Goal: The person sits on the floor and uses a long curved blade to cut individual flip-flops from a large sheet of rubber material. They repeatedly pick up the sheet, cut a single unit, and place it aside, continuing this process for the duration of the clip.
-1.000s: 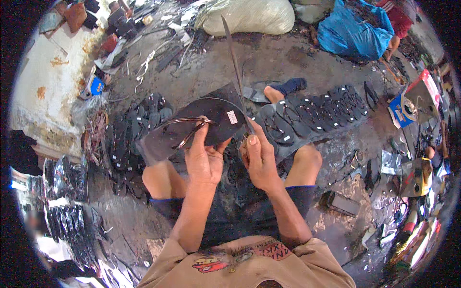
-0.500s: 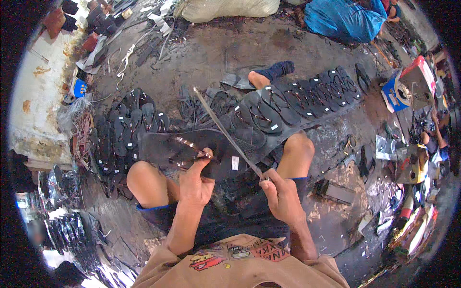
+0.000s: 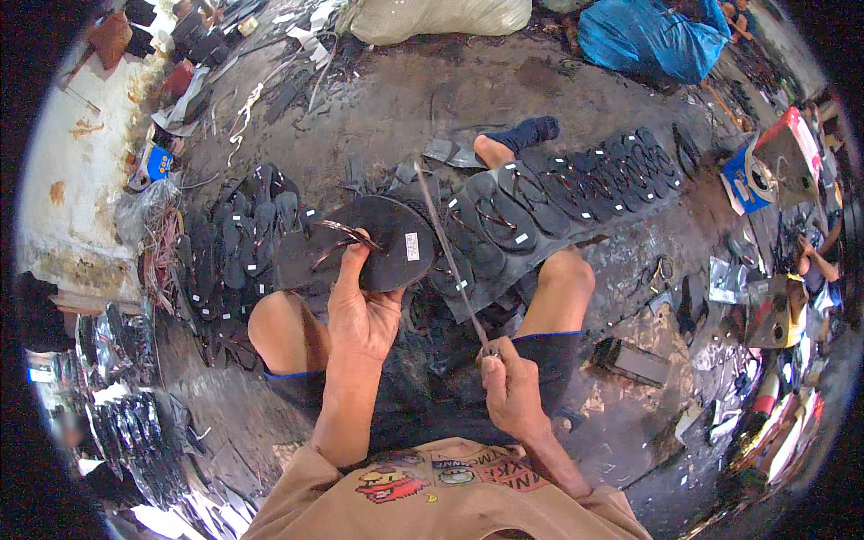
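My left hand (image 3: pixel 362 319) is closed on a black flip-flop (image 3: pixel 394 225) with shiny brownish straps and a white label on its footbed. The thumb presses by the strap, the fingers lie under the sole. In my right hand (image 3: pixel 513 387) is the handle of a long, thin knife (image 3: pixel 447 256), its blade pointing up and away, just right of the flip-flop's rounded end. Beyond it, labelled black flip-flops (image 3: pixel 515 211) lie side by side in a row running far right. Another group of black flip-flops (image 3: pixel 236 243) sits left of my left knee.
Around me the floor (image 3: pixel 387 99) is strewn with scraps. A blue sack (image 3: pixel 652 40) and a pale sack (image 3: pixel 441 20) lie at the far side. Cardboard boxes (image 3: pixel 783 166) stand on the right. A dark block (image 3: pixel 633 362) rests beside my right knee. Another person's hand (image 3: pixel 814 256) shows far right.
The flip-flop has turned and risen in my left hand, its labelled end now farther away. My right hand has dropped slightly nearer, and the knife stands steeper, its tip farther right.
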A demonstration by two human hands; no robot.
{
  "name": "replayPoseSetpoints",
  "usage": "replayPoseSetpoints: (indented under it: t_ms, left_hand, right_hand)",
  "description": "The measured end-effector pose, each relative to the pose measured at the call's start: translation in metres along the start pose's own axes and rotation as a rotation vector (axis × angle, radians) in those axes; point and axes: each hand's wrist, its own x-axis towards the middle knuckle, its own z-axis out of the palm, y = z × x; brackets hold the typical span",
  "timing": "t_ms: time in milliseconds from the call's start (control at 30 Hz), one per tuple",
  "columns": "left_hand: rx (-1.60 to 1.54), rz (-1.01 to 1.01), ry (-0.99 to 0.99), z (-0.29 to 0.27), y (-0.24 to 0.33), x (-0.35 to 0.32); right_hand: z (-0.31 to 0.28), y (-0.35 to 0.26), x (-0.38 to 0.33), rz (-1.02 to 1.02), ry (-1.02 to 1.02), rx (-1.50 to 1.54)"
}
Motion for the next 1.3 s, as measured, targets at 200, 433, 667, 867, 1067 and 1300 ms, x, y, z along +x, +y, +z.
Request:
replayPoseSetpoints:
  t_ms: [200,433,667,867,1067,1300]
  left_hand:
    - [-0.006,0.01,-0.017,0.005,0.007,0.002]
    - [0.01,0.032,0.022,0.0,0.005,0.005]
    - [0.024,0.008,0.04,-0.006,0.004,0.004]
    - [0.112,0.017,0.07,-0.038,-0.005,-0.008]
    - [0.408,-0.013,-0.044,-0.085,-0.008,-0.022]
    - [0.343,0.015,0.087,-0.063,-0.002,-0.061]
  right_hand:
    - [0.001,0.016,-0.027,0.052,-0.053,-0.142]
    - [0.005,0.019,-0.035,-0.046,-0.019,-0.114]
    - [0.008,0.026,-0.015,-0.125,0.068,-0.156]
    - [-0.015,0.017,0.018,-0.083,-0.038,-0.254]
    - [-0.023,-0.014,0.042,-0.009,-0.229,-0.242]
    - [0.012,-0.026,0.037,-0.003,-0.363,-0.256]
